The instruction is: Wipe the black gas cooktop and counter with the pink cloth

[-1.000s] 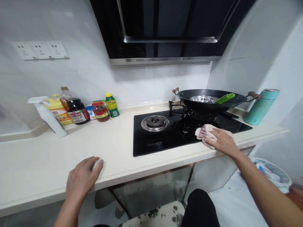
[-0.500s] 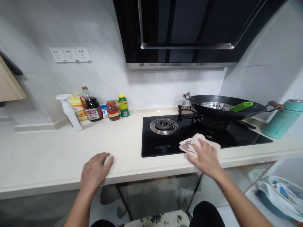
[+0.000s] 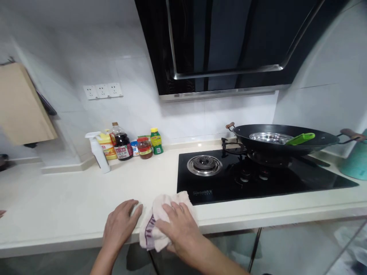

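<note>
1. Holds terry cloth (image 3: 162,210) in right hand (image 3: 183,231) at front-left corner of gas hob (image 3: 229,191).
2. Rests left hand (image 3: 122,221), empty, left of hob.
3. Might drag cloth off countertop edge (image 3: 243,223), given overhang.

- Along the front edge of the counter (image 3: 57,202), left to right: left hand (image 3: 122,221), then cloth (image 3: 159,204) under right hand (image 3: 183,227), at the near left corner of the cooktop (image 3: 304,179).
- On the cooktop: burner (image 3: 204,164) at left, knobs (image 3: 245,176) near the middle, wok (image 3: 323,142) at right rear.
- Inside the wok: dish (image 3: 268,137), with utensil (image 3: 301,139) at its right.
- Right of the cooktop: flask (image 3: 355,164).
- Along the back wall, left of the cooktop: spray bottle (image 3: 99,154) before jug (image 3: 108,147), then sauce bottle (image 3: 123,149), packet (image 3: 134,148), jar (image 3: 145,148), capped bottle (image 3: 156,141).
- Above the cooktop: hood (image 3: 229,46).
</note>
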`<state>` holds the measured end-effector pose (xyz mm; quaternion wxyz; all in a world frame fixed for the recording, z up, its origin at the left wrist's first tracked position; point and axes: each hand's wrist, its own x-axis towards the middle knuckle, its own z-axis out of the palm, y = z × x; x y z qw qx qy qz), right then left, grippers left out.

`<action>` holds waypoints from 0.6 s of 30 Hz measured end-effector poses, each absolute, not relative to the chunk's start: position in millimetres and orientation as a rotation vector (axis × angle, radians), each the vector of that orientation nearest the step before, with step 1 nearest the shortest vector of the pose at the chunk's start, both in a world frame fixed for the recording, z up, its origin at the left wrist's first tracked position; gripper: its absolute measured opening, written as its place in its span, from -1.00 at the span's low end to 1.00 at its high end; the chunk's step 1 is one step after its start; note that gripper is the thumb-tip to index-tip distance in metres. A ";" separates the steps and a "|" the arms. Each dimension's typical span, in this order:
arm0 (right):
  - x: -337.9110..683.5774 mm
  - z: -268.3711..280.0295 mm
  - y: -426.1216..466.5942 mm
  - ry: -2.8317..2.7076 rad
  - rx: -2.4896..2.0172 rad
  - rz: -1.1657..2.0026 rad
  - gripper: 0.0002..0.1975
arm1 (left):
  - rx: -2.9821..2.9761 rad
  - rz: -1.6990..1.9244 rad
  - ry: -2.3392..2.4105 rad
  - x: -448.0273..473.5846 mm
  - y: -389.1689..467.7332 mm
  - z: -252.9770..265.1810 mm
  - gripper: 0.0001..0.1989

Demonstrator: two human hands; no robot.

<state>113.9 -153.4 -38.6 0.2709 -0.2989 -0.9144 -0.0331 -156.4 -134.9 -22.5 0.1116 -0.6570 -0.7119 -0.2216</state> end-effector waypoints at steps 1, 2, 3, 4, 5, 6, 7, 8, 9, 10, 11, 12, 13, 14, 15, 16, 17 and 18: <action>121.8 -44.8 -153.0 -2.433 -0.800 -0.160 -0.38 | -1.925 -0.650 -2.094 -157.3 -134.4 -23.3 -0.52; 133.5 -51.0 -152.3 -2.399 -0.808 -0.219 -0.38 | -1.921 -0.650 -2.101 -157.9 -134.0 -24.0 -0.52; 148.8 -57.1 -151.5 -2.366 -0.825 -0.266 -0.37 | -1.917 -0.650 -2.110 -158.1 -133.9 -24.4 -0.53; 167.5 -62.7 -150.8 -2.332 -0.857 -0.302 -0.35 | -1.917 -0.651 -2.117 -157.9 -133.9 -24.7 -0.54; 189.3 -67.7 -150.5 -2.317 -0.885 -0.325 -0.30 | -1.920 -0.651 -2.121 -157.3 -134.2 -24.7 -0.54; 213.5 -72.0 -150.4 -2.303 -0.921 -0.343 -0.25 | -1.922 -0.651 -2.125 -156.2 -134.5 -24.6 -0.54; 239.8 -75.5 -150.6 -2.290 -0.976 -0.375 -0.19 | -1.924 -0.652 -2.129 -155.0 -134.9 -24.3 -0.54; 267.5 -78.4 -150.8 -2.282 -1.033 -0.417 -0.14 | -1.923 -0.655 -2.135 -153.6 -135.4 -23.8 -0.54; 296.0 -80.9 -151.0 -2.292 -1.081 -0.453 -0.11 | -1.919 -0.659 -2.144 -152.2 -135.9 -23.3 -0.54; 325.0 -83.2 -150.8 -2.287 -1.091 -0.494 -0.12 | -1.914 -0.666 -2.152 -150.9 -136.4 -22.7 -0.54; 354.0 -85.5 -150.2 -2.279 -1.144 -0.520 -0.14 | -1.911 -0.673 -2.159 -149.8 -137.0 -22.1 -0.54; 382.9 -88.2 -149.2 -2.271 -1.198 -0.555 -0.15 | -1.910 -0.677 -2.163 -149.0 -137.6 -21.5 -0.53; 411.5 -91.3 -147.9 -2.290 -1.278 -0.583 -0.13 | -1.910 -0.678 -2.163 -148.3 -138.3 -21.0 -0.52; 439.5 -94.6 -146.3 -2.263 -1.328 -0.615 -0.14 | -1.909 -0.677 -2.161 -147.9 -138.9 -20.6 -0.52; 466.9 -98.1 -144.6 -2.237 -1.389 -0.613 -0.15 | -1.909 -0.676 -2.156 -147.6 -139.5 -20.3 -0.53; 493.3 -101.4 -143.0 -2.208 -1.443 -0.597 -0.16 | -1.909 -0.676 -2.150 -147.4 -140.1 -20.2 -0.54; 518.3 -104.3 -141.6 -2.176 -1.498 -0.581 -0.17 | -1.908 -0.677 -2.144 -147.3 -140.5 -20.3 -0.55; 541.2 -106.5 -140.6 -2.145 -1.533 -0.564 -0.18 | -1.908 -0.677 -2.139 -147.3 -140.8 -20.5 -0.56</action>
